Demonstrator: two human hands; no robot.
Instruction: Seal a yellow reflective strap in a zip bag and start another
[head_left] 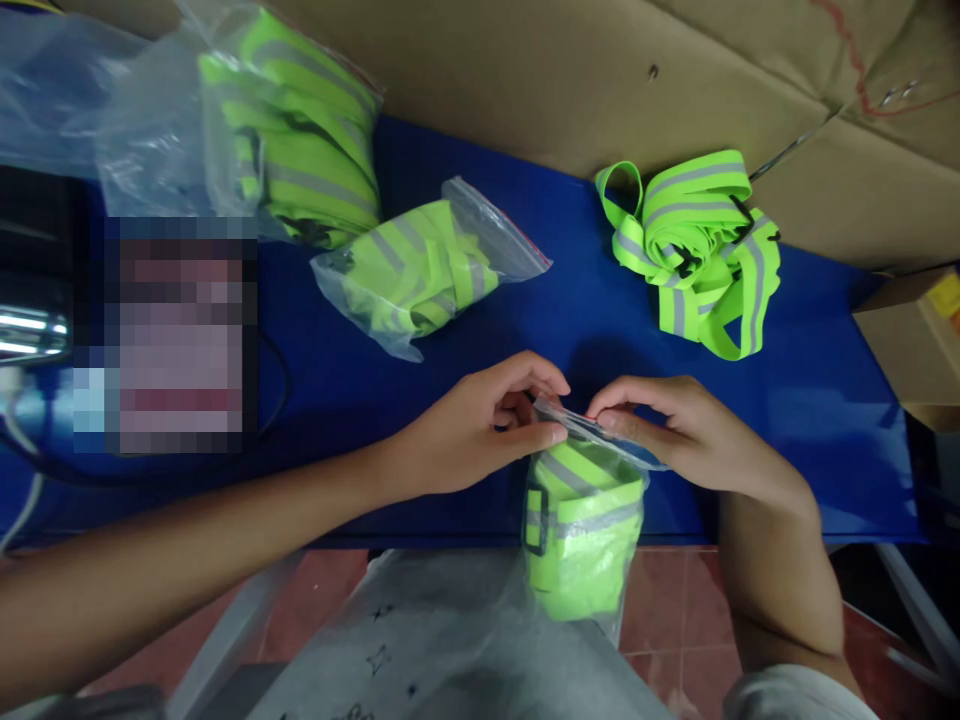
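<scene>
A clear zip bag (585, 540) with a folded neon-yellow reflective strap and a black buckle inside hangs at the table's front edge. My left hand (517, 410) is closed on the left end of its zip, thumb against the plastic. Pinching the zip strip further right is my right hand (652, 425), thumb and forefinger together. Beyond my hands, another zip bag (420, 265) of yellow straps lies on the table. A loose heap of yellow reflective straps (697, 250) with black buckles sits to the back right.
The blue table (465, 420) runs across the view. A larger bag (307, 140) of yellow straps stands at the back left beside clear plastic. A blurred-out object (180, 340) and cables are on the left. Cardboard boxes (540, 70) line the back; a small carton (915, 340) stands right.
</scene>
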